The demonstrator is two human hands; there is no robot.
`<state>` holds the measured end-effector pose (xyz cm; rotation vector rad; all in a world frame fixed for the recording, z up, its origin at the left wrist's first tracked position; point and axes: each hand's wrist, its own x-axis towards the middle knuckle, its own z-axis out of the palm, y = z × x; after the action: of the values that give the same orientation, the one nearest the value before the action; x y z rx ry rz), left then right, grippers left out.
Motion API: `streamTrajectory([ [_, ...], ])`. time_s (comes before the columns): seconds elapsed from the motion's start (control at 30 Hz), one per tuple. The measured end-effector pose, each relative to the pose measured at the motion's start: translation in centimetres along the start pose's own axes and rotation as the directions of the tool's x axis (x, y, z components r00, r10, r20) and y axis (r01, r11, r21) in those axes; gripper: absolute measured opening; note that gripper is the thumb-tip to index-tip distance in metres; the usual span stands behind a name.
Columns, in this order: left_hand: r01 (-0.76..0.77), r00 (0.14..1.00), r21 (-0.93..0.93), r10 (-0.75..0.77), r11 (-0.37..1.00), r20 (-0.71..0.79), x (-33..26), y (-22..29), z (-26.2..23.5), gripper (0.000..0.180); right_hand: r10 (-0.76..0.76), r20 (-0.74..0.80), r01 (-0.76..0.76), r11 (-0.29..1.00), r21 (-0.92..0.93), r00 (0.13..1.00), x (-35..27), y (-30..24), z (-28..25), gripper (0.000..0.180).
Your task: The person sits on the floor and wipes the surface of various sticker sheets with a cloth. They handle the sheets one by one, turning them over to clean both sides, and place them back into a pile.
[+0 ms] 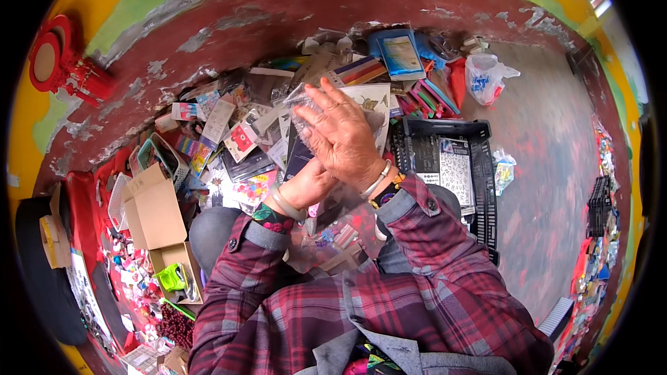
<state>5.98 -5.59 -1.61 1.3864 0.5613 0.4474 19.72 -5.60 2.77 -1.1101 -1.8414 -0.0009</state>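
Observation:
My right hand [339, 132] is raised in front of me, its back toward me and its fingers stretched out. Crinkled clear plastic [297, 101], which looks like a bag or wrapper, lies against and behind those fingers. Just below and to the left, my left hand [303, 186] meets the right near the wrist. Its fingers are hidden behind the right hand, so their grip does not show. Behind both hands spreads a heap of packaged craft goods, including a card with a red picture [241, 141] and a white sheet with a printed insect [376, 101].
A black plastic crate [488, 187] holding patterned sheets [455, 170] stands by my right knee. On the left are an opened cardboard box [154, 201] and a white basket [174, 160]. A blue package [401, 55] and a white plastic bag [488, 78] lie near the peeling red wall [292, 0].

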Motion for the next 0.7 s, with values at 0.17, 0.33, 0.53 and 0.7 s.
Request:
streamTrajectory([
  [0.17, -0.120, 0.991, -0.005, 0.119, 0.993, -0.055, -0.4, 0.6, 0.8, 0.032, 0.103, -0.144, -0.114, 0.991, -0.068, 0.984, 0.6, 2.7, -0.9, 0.025],
  [0.33, -0.078, 0.993, -0.163, 0.062, 0.983, -0.104, -1.0, 1.0, 0.6, 0.032, 0.439, -0.224, -0.417, 0.898, 0.140, 0.870, 0.0, 4.1, -1.3, 0.024],
  [0.53, -0.146, 0.989, 0.099, 0.144, 0.984, 0.031, 0.4, -2.0, -0.1, 0.033, 0.035, -0.079, -0.039, 0.998, -0.056, 0.996, 0.2, 0.0, -0.7, 0.030],
  [0.7, -0.107, 0.994, 0.496, 0.095, 0.861, 0.049, 0.2, -2.3, -1.0, 0.045, 0.046, 0.058, -0.039, 0.993, -0.109, 0.997, 0.6, 1.8, -1.6, 0.028],
])
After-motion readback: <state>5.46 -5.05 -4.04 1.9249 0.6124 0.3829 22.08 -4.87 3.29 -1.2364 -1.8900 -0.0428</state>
